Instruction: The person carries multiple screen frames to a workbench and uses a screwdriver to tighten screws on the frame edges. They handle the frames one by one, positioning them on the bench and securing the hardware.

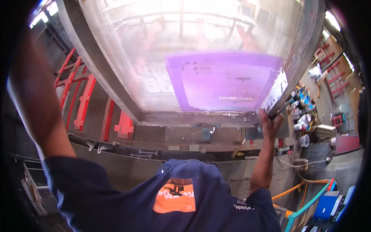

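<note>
A large screen-printing frame (201, 118) fills the upper middle, tilted up in front of me. Its pale, see-through mesh (135, 50) carries a purple rectangular stencil area (228, 81) with small lettering. My right hand (271, 123) is closed around the frame's lower right corner, thumb over its near face. White tape or residue (279, 89) shows along the inside of the right rail. My left forearm (42, 104) reaches up at the far left, smeared by motion. The left hand itself is beyond the dark rim, so its hold is hidden.
Red metal stands (85, 102) line the left. Below the frame runs a ledge with wrenches (145, 154) and a yellow-handled tool (237, 153). Clutter (303, 102), a white bucket (304, 140) and a red box (347, 145) lie right; a teal rail (311, 203) stands lower right.
</note>
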A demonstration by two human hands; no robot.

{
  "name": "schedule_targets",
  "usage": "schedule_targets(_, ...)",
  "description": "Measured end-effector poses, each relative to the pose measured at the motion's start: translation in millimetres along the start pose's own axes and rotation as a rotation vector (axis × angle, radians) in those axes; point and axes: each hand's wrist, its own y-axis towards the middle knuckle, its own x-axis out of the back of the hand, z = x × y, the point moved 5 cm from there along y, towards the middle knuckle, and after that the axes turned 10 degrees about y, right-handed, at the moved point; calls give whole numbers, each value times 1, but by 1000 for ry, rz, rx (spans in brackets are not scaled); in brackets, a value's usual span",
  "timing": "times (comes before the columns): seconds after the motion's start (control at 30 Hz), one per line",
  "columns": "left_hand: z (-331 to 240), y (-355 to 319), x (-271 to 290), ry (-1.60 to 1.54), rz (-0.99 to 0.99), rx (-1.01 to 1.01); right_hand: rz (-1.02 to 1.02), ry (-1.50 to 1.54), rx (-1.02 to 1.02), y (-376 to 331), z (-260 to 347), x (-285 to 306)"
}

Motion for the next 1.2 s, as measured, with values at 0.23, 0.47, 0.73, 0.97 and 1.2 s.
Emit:
schedule_targets(0.23,-156,-362,-38,-1142,291,1757,-121,31,-344,-41,-25,14)
schedule_targets(0.47,-243,-364,-45,-995,599,1785,-10,-401,-543,-48,-98,43)
schedule_targets(0.73,-310,-445,-69,-893,1054,1845,174,-533,-695,-89,-170,50)
schedule_targets(0.97,-338,-465,-80,-969,1103,1897,273,-650,-805,-102,-201,55)
schedule_targets(1.2,-346,-451,-88,-1053,1108,1879,254,-661,-823,-114,-235,71)
